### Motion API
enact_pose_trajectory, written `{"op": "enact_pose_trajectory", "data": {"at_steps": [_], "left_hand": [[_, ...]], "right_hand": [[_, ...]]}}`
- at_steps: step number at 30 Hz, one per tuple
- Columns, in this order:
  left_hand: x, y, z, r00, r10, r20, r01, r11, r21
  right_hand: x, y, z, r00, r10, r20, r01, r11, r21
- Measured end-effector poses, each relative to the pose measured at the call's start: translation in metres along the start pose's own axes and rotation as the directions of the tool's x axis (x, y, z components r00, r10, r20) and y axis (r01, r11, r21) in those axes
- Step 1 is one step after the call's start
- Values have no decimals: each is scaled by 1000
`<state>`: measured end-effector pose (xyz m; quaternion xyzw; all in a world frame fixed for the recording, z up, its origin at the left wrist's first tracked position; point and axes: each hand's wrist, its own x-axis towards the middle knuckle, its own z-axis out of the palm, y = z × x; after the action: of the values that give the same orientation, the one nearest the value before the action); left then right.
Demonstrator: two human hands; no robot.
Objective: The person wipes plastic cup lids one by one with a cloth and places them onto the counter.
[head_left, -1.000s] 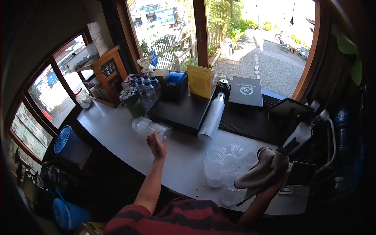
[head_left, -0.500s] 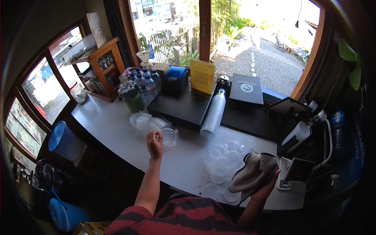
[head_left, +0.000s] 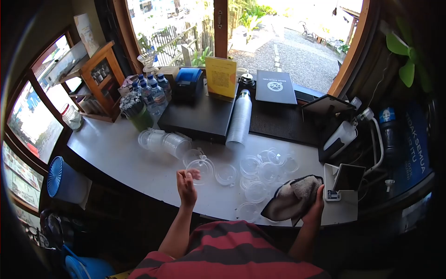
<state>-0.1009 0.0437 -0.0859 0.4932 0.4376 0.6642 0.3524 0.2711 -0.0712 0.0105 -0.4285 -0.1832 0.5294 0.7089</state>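
In the head view my left hand (head_left: 186,189) has its fingers curled at the edge of a clear plastic lid (head_left: 202,171), and some fingertips show through it. Just beyond lie more clear lids, with stacked lids (head_left: 175,145) on their side farther left. One single lid (head_left: 226,175) rests on the counter to the right of that hand. A grey cloth with a dark edge (head_left: 293,197) is gripped in my right hand (head_left: 316,207), above the counter's front edge. Beside the cloth is a spread of loose clear lids (head_left: 265,173).
A tall stack of clear cups (head_left: 239,121) lies against a black box (head_left: 197,116). Water bottles (head_left: 155,90) and a straw holder (head_left: 138,114) stand back left. Right of the cloth sits a small white device with a dark screen (head_left: 344,181). The counter (head_left: 107,144) curves leftward.
My left hand now has a lid at its fingers, and a single lid lies apart to its right. The cloth stays in my right hand, hanging more spread out. The camera view has shifted.
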Motion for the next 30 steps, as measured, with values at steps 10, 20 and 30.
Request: {"op": "enact_pose_trajectory", "data": {"at_steps": [10,20,30], "left_hand": [[-57,-22,14,632,-578,516,775,487,-403],[-73,27,68,164,-683,712,914,377,152],[-75,0,80,431,-598,675,820,573,-16]], "right_hand": [[-56,-54,-70,871,473,131,-323,754,-572],[-3,62,-101,620,783,-49,-332,205,-921],[31,58,-62,746,660,84,-231,375,-898]]}}
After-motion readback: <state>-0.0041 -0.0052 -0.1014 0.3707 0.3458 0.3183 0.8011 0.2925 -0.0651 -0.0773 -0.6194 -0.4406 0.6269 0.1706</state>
